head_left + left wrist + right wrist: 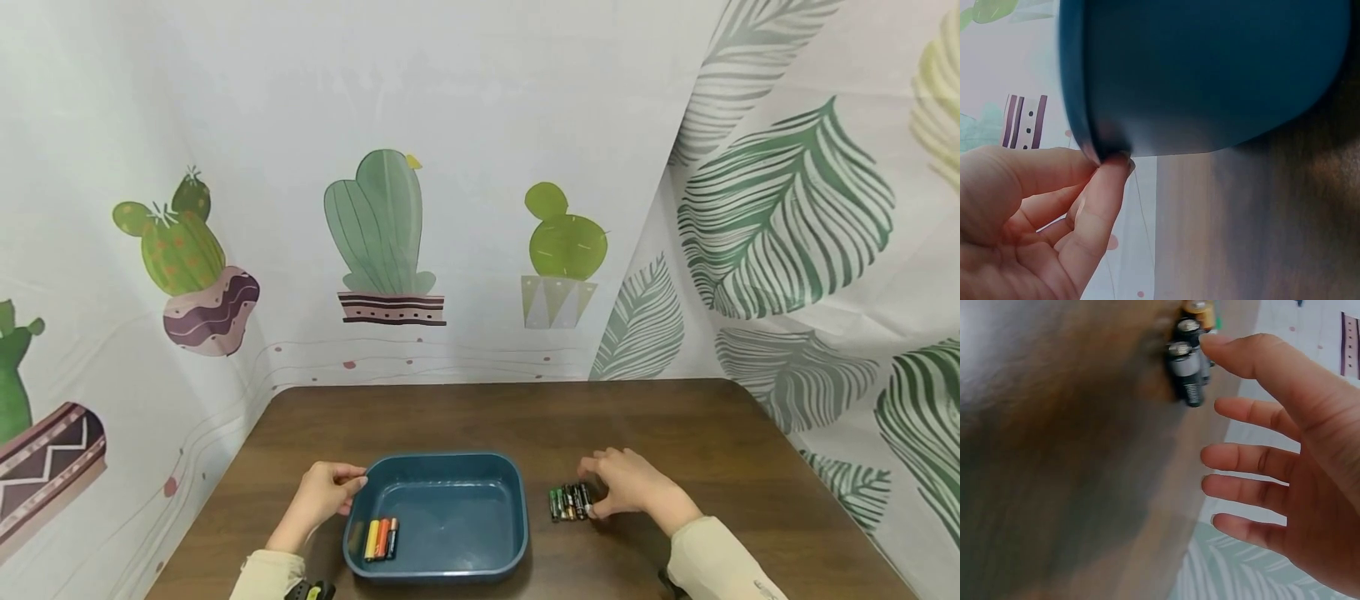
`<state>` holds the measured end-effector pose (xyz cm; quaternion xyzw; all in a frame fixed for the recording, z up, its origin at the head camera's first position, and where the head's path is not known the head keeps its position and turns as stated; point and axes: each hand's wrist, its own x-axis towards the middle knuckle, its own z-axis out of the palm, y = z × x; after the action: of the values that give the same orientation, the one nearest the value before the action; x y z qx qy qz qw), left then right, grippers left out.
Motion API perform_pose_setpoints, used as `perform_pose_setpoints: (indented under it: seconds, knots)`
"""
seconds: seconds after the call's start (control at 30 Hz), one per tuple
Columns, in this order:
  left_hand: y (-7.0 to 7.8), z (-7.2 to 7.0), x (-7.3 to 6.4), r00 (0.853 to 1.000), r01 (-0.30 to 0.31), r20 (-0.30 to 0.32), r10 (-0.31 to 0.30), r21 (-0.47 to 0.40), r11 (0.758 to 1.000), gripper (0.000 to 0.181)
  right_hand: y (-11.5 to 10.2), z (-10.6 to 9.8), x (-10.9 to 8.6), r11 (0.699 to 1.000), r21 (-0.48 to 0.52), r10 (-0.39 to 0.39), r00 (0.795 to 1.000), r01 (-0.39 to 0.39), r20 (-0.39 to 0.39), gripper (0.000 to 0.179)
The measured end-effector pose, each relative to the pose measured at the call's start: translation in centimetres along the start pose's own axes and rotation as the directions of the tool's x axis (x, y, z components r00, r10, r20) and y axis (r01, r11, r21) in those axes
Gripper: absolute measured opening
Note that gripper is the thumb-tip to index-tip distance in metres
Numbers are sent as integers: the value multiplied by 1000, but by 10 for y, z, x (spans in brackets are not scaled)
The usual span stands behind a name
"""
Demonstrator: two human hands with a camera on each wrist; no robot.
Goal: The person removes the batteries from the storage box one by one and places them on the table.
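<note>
A blue rectangular tray (450, 521) sits on the table, its left rim pinched between the thumb and fingers of my left hand (324, 492). In the left wrist view the left hand (1054, 206) grips a corner of the tray (1222, 69). Inside the tray, at the near left, three batteries (382, 540) lie side by side: yellow, orange and black. A row of several mostly dark batteries (570, 502) lies right of the tray. My right hand (630, 482) hovers at this row's right end. In the right wrist view its fingers are spread, and the thumb overlaps a black battery (1186, 374).
The brown wooden table (675, 425) carries the tray and batteries. Behind it hangs a white cloth (480, 350) printed with cacti and leaves. Dark bands show at both wrists, below cream sleeves (716, 562).
</note>
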<state>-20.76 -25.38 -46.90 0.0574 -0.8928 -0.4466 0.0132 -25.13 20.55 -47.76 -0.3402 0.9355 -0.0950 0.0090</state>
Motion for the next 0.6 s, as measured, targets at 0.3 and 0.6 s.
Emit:
perform_pose_setpoints:
  seconds: [0.3, 0.6]
  knots:
    - [-1, 2, -1, 1000, 5, -8, -5, -1, 1000, 13, -13, -19, 14, 999, -19, -37, 997, 36, -73, 38]
    - [-2, 2, -1, 1000, 5, -21, -5, -8, 1000, 14, -38, -33, 38, 989, -68, -139, 971, 128, -196, 29]
